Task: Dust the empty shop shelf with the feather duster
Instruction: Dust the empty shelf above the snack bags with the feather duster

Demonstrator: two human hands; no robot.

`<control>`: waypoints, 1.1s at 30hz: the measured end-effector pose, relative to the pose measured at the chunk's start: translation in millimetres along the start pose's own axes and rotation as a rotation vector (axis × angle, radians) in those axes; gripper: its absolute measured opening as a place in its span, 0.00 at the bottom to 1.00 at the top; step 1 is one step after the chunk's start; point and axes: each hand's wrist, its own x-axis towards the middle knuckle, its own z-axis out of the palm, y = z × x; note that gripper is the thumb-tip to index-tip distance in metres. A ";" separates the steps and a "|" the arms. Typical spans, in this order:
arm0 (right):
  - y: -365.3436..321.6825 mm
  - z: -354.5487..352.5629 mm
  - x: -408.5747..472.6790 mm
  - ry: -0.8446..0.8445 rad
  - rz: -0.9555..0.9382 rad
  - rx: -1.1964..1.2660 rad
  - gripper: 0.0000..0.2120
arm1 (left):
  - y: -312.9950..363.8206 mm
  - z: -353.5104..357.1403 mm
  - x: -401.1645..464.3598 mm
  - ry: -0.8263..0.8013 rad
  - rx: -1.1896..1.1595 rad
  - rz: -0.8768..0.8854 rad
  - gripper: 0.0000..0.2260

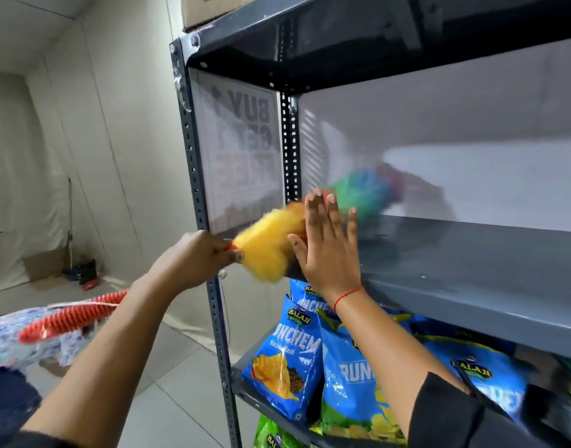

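Left hand (197,257) grips the duster (271,247) at nine o'clock of the right hand (329,247), fingers spread flat, over the shelf (455,263)

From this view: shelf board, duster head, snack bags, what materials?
Shelf: looks like grey painted metal, with a smooth sheen and perforated steel uprights.
Feather duster: fluffy fibres in yellow, green and blue; blurred, so synthetic is only a guess.
Snack bags: glossy printed plastic film, crinkled.
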 end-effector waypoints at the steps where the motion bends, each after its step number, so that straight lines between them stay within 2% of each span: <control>1: 1.4 -3.4 -1.1 0.021 -0.013 -0.007 0.29 | 4.5 0.5 1.8 -0.064 0.056 0.047 0.13; 3: 6.7 -11.2 -6.3 0.029 -0.025 -0.036 0.29 | 10.4 2.5 8.0 -0.077 0.152 0.063 0.14; 7: 23.6 -32.1 -15.0 0.080 0.020 -0.086 0.29 | 19.2 13.1 19.7 0.124 0.165 0.074 0.15; 9: 33.6 -45.0 -21.0 0.102 0.048 -0.129 0.30 | 28.8 23.1 22.6 0.085 -0.021 0.144 0.14; 11: 47.9 -58.3 -28.7 0.105 0.064 -0.179 0.31 | 37.6 34.1 27.6 -0.048 -0.109 0.211 0.12; 13: 62.8 -74.0 -37.3 0.089 0.072 -0.249 0.31 | 47.9 40.7 36.6 -0.119 -0.051 0.224 0.12; 16: 86.6 -103.7 -47.9 0.099 0.147 -0.340 0.31 | 71.7 45.9 49.8 -0.037 -0.038 0.210 0.13; 18: 102.6 -124.5 -54.4 0.124 0.212 -0.385 0.31 | 89.9 50.2 53.3 -0.003 -0.083 0.284 0.14; 20: 119.5 -144.4 -61.2 0.157 0.260 -0.445 0.32 | 109.4 57.1 53.9 -0.097 -0.147 0.391 0.14; 23: 141.1 -169.7 -71.9 0.154 0.316 -0.522 0.32 | 140.4 69.8 56.4 -0.221 -0.070 0.484 0.15; 25: 151.7 -181.8 -79.0 0.152 0.347 -0.568 0.32 | 164.7 71.1 60.6 -0.142 0.001 0.493 0.16; 27: 158.8 -189.4 -84.9 0.160 0.375 -0.587 0.32 | 183.3 72.3 63.5 -0.047 -0.025 0.522 0.17; 28: 161.7 -192.7 -86.9 0.170 0.392 -0.601 0.32 | 193.4 73.9 63.9 -0.063 -0.089 0.555 0.15; 30: 165.2 -196.5 -89.8 0.204 0.420 -0.615 0.32 | 208.2 81.2 63.8 -0.236 -0.256 0.637 0.12; 32: 165.6 -197.5 -90.6 0.210 0.427 -0.614 0.32 | 220.9 90.0 61.8 -0.392 -0.244 0.672 0.15; 33: 165.9 -197.3 -91.5 0.207 0.425 -0.628 0.32 | 228.9 94.7 63.6 -0.400 -0.209 0.682 0.16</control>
